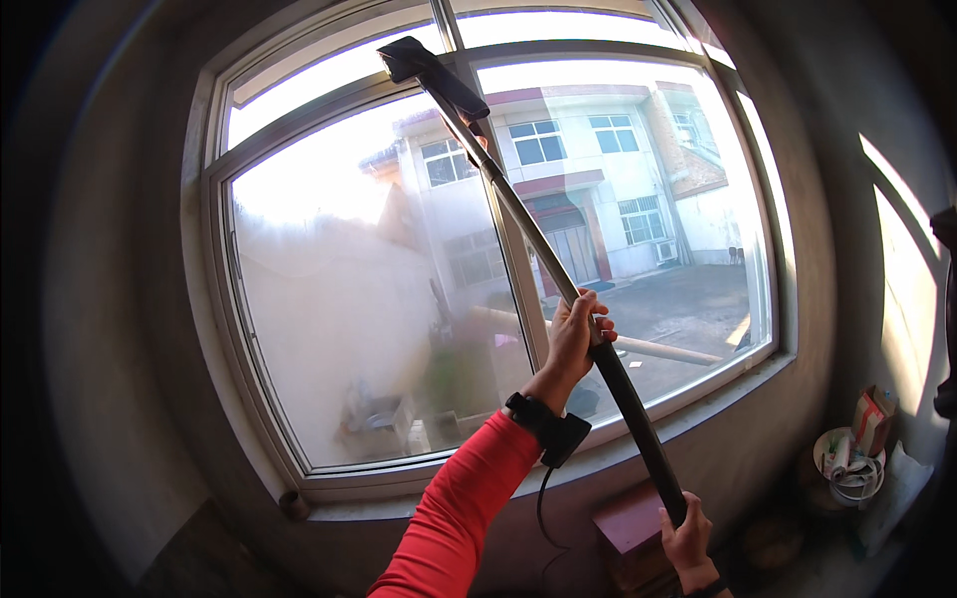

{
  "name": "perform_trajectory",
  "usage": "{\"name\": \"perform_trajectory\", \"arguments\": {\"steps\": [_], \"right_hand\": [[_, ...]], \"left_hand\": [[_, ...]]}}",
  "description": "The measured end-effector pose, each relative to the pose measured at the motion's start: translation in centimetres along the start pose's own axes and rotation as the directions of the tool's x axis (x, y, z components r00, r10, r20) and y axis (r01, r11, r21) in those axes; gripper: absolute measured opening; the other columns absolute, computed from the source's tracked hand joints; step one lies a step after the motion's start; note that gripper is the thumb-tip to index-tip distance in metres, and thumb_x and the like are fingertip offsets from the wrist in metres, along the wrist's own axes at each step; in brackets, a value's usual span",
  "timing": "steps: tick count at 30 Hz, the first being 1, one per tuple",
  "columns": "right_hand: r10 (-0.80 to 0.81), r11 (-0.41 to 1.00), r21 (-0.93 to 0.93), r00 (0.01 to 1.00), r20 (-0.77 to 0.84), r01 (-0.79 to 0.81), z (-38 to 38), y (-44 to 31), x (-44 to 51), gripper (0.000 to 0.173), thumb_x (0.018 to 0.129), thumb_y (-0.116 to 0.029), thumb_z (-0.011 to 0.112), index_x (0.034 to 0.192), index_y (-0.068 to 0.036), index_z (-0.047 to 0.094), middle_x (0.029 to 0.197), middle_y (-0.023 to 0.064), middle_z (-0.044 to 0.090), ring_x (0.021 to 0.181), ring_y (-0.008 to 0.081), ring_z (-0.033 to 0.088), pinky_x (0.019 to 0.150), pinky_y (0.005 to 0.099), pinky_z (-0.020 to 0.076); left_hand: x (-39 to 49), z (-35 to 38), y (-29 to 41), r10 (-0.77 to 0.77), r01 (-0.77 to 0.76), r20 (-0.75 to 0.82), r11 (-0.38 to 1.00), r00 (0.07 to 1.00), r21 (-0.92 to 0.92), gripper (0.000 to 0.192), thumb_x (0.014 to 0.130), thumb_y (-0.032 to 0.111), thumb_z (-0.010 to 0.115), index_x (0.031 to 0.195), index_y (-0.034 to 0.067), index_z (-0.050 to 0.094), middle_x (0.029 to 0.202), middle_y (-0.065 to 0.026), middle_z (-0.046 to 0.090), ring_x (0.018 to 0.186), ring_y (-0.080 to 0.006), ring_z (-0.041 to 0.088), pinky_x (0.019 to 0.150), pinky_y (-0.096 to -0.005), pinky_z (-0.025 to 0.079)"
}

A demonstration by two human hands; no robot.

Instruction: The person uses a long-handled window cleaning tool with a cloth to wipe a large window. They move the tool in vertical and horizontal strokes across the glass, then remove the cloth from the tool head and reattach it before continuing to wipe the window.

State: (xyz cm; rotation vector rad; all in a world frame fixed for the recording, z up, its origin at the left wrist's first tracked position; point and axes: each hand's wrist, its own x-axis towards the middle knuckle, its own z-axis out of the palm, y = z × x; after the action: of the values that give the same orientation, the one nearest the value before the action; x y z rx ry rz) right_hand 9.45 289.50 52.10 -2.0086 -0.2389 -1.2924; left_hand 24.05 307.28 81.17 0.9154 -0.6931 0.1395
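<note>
A long metal pole [523,217] with a dark grip sleeve runs diagonally across the view, carrying a black cleaning head [434,75] at its upper end. That head lies over the window frame near the central upright, at the top of the left pane [359,299]. My left hand [579,336], on a red-sleeved arm with a black strapped device at the wrist, is wrapped around the pole just above the dark sleeve. Lower down at the right, my right hand [686,531] grips the sleeve's bottom end. The left pane looks hazy; the right pane [635,187] is clearer.
A stone windowsill [359,511] runs below the window, with a small round container [294,505] at its left end. Beneath it stands a reddish box [632,516]. At the lower right are a white bucket [850,467] of assorted items and a cardboard box [873,421].
</note>
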Motion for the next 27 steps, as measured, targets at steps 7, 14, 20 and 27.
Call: {"name": "perform_trajectory", "arguments": {"steps": [7,14,20,27], "right_hand": [[-0.007,0.998,0.070,0.993,0.115,-0.001,-0.4,0.8,-0.1,0.039,0.082,-0.018,0.070,0.113,-0.006,0.050,0.092,0.0189,0.064,0.080,0.0405,0.065,0.068,0.0447,0.0518],[-0.080,0.947,0.321,0.978,0.193,0.014,3.7,-1.3,0.5,0.041,0.081,-0.021,0.072,0.113,-0.007,0.050,0.078,0.0157,0.062,0.070,0.0368,0.064,0.062,0.0425,0.0501],[-0.089,0.895,0.437,0.919,0.385,-0.096,10.8,-5.5,1.4,0.042,0.080,-0.024,0.075,0.110,-0.005,0.052,0.074,0.0132,0.062,0.064,0.0309,0.064,0.059,0.0388,0.0498],[-0.269,0.711,0.641,0.731,0.627,-0.288,22.1,-13.7,1.0,0.036,0.085,-0.027,0.072,0.105,-0.003,0.055,0.071,0.0088,0.060,0.062,0.0160,0.058,0.058,0.0307,0.0470]], "left_hand": [[-1.8,-0.4,1.4,0.099,-0.097,0.130,0.995,0.987,-0.022,0.018,0.094,0.012,0.049,0.109,0.008,0.040,0.083,-0.0068,0.050,0.062,-0.0157,0.055,0.055,-0.0341,0.053],[-3.7,-4.4,5.6,0.266,-0.269,0.045,0.935,0.963,0.232,0.018,0.097,0.016,0.051,0.109,0.007,0.040,0.082,-0.0055,0.051,0.061,-0.0127,0.055,0.055,-0.0325,0.055],[-5.4,-11.2,11.8,0.420,-0.326,-0.097,0.812,0.902,0.483,0.022,0.097,0.018,0.053,0.108,0.004,0.039,0.080,-0.0061,0.051,0.059,-0.0117,0.054,0.051,-0.0321,0.054],[-8.8,-21.9,21.8,0.605,-0.117,-0.262,0.513,0.752,0.850,0.026,0.095,0.018,0.056,0.098,-0.001,0.038,0.074,-0.0066,0.051,0.051,-0.0131,0.056,0.043,-0.0304,0.053]]}}
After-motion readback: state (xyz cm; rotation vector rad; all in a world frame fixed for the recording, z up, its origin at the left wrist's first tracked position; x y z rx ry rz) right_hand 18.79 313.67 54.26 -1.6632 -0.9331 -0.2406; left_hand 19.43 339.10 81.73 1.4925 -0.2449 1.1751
